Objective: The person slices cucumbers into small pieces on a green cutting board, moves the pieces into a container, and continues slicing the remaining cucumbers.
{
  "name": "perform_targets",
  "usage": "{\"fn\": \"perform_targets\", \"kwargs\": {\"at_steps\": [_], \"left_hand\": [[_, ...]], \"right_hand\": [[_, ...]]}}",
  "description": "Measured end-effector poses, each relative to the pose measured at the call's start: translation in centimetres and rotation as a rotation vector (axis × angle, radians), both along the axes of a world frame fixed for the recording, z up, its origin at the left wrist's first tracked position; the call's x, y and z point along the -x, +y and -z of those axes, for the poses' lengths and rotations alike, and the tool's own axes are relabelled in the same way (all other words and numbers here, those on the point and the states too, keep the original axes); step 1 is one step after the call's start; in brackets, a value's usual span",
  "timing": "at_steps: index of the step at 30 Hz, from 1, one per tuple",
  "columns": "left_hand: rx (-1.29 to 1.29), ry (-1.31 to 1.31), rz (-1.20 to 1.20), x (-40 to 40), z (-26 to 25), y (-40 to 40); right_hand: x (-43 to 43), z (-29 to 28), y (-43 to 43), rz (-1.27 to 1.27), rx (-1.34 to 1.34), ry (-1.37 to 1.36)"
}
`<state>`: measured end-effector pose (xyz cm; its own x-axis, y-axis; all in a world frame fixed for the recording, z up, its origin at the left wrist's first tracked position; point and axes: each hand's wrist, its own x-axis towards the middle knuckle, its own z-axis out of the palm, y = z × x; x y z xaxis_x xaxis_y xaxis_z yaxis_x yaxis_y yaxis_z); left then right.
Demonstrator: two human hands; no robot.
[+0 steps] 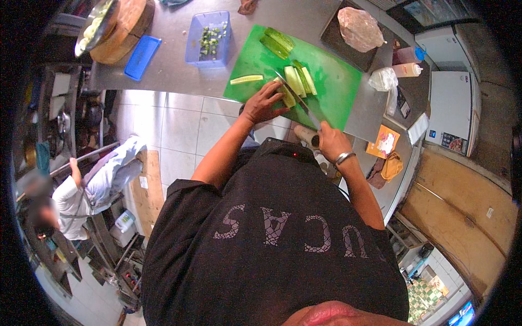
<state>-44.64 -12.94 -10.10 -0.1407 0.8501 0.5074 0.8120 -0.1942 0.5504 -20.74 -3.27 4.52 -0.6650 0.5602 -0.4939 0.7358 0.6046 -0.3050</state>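
On a green cutting board [332,81], my left hand [263,105] steadies a length of cucumber [286,97] near the board's front edge. My right hand [332,140] grips the handle of a kitchen knife [299,100], whose blade lies along the right side of that piece. Cut cucumber spears [301,80] rest just beyond the blade. Two unpeeled-looking cucumber pieces [277,42] lie at the board's far side, and one thin strip [246,80] lies at its left. A blue plastic container [190,49] left of the board holds small green dice.
A blue lid [142,58], a round wooden block [134,28] and a metal bowl [110,22] are at the left. A filled plastic bag [359,29], squeeze bottles [407,69] and cloths [392,166] are at the right. Another person [73,199] stands at far left.
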Motion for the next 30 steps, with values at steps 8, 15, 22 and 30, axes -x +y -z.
{"fn": "perform_targets", "kwargs": {"at_steps": [8, 15, 22, 30], "left_hand": [[0.007, 0.023, 0.021, 0.1, -0.6, 0.2], [-0.015, 0.043, 0.005, 0.0, -0.9, 0.3], [0.010, 0.048, 0.012, -0.1, -0.5, 0.2], [0.043, 0.078, 0.004, -0.1, 0.2, -1.1]], "right_hand": [[3.0, 1.3, 0.6, 0.011, 0.068, -0.080], [2.4, 2.2, 0.6, -0.001, 0.101, -0.072], [-9.5, -0.2, -1.3, 0.004, 0.194, -0.149], [-6.5, 2.5, -0.6, 0.029, 0.075, -0.022]]}}
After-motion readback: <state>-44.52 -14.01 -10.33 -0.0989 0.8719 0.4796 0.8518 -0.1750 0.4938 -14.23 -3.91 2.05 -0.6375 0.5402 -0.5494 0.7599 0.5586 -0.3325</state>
